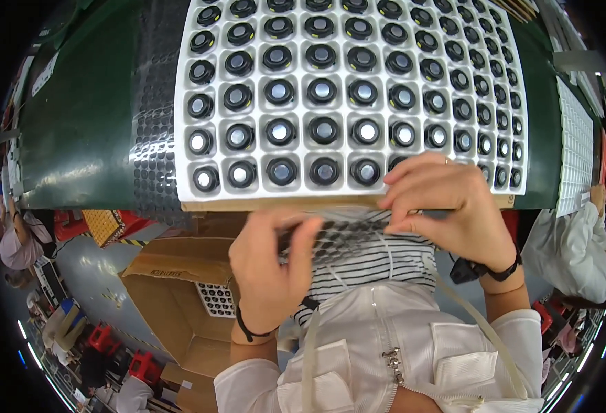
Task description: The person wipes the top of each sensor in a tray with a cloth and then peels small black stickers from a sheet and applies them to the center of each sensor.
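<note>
Dark green surface [76, 144] spreading to both sides. Below it, toward the left, an open brown cardboard box [153, 282]; left of that, grey floor [103, 272] and red stools [145, 368]. Far left, a co-worker in pink [18, 242]; far right, a co-worker in a pale top [566, 248] beside a white gridded tray [575, 148].

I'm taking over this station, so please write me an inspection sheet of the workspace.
Surface: green tabletop, glossy.
Items: white tray with round black parts in its compartments; dotted sheet between the hands, blurred.
Clutter: clear dotted strip left of the tray.
Hands: left hand holds the sheet; right hand is at its other end, grip unclear.
Cables: nothing clearly seen.
Surroundings: open cardboard box containing another parts tray; co-workers on both sides.
</note>
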`<state>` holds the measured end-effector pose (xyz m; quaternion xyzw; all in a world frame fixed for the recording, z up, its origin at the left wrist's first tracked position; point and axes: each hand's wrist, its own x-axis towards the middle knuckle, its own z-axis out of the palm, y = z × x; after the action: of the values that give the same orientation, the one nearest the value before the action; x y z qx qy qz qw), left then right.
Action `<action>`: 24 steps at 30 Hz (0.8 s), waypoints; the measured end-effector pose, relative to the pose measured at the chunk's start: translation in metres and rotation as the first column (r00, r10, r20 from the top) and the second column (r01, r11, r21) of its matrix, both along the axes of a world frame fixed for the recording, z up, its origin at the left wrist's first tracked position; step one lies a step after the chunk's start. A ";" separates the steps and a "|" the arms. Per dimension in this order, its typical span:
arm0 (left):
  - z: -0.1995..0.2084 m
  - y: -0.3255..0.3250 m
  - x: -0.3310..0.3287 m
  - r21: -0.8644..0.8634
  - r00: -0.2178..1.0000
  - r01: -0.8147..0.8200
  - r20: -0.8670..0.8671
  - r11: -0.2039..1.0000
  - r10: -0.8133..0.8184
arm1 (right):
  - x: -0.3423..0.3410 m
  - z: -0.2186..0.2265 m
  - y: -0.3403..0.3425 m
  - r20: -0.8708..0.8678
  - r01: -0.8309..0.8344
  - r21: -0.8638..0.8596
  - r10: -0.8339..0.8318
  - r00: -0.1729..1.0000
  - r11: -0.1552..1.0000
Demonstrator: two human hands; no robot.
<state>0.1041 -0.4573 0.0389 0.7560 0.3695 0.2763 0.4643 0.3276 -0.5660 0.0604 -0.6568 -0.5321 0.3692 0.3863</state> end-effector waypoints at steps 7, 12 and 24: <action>-0.005 0.014 0.005 0.168 0.892 0.450 -0.122 0.877 -0.434 | 0.002 -0.013 0.008 0.255 0.173 0.056 -0.182 0.950 0.983; -0.023 0.006 0.019 0.302 0.806 0.587 -0.132 0.751 -0.577 | -0.012 -0.023 0.017 0.325 0.232 0.073 -0.243 0.914 0.970; -0.031 0.007 0.027 0.303 0.820 0.564 -0.095 0.769 -0.564 | -0.014 -0.032 0.017 0.313 0.253 0.108 -0.274 0.909 0.961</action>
<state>0.1314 -0.4500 0.0079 0.8960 0.0761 0.1807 0.3984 0.3140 -0.5489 0.0287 -0.7615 -0.5066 0.1829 0.3606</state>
